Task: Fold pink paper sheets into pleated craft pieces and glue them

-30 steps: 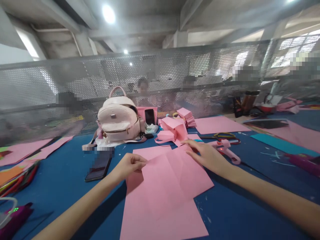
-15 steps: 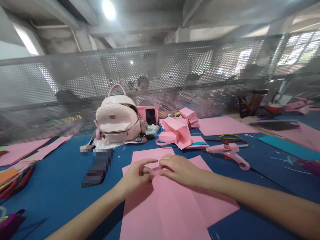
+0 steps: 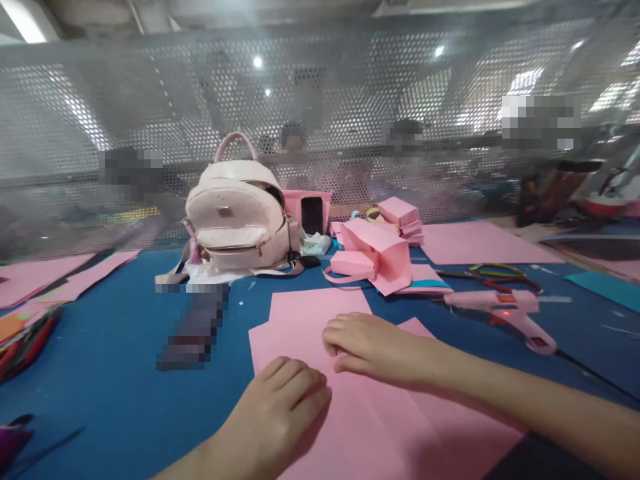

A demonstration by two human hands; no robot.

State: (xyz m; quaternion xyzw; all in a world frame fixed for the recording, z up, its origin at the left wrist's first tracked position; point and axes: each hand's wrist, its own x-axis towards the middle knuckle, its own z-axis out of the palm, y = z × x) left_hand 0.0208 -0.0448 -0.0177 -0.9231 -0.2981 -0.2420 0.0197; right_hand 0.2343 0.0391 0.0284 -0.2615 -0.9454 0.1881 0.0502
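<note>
pink paper — blue table — pale pink backpack.

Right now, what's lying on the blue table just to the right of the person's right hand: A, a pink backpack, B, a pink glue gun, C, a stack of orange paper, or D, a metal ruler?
B: the pink glue gun lies on the blue table just beyond and to the right of the right hand, which rests flat on the pink paper.

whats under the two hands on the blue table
Both the left hand and right hand press flat on a pink paper sheet lying over another pink sheet; what the paper covers is hidden.
</note>
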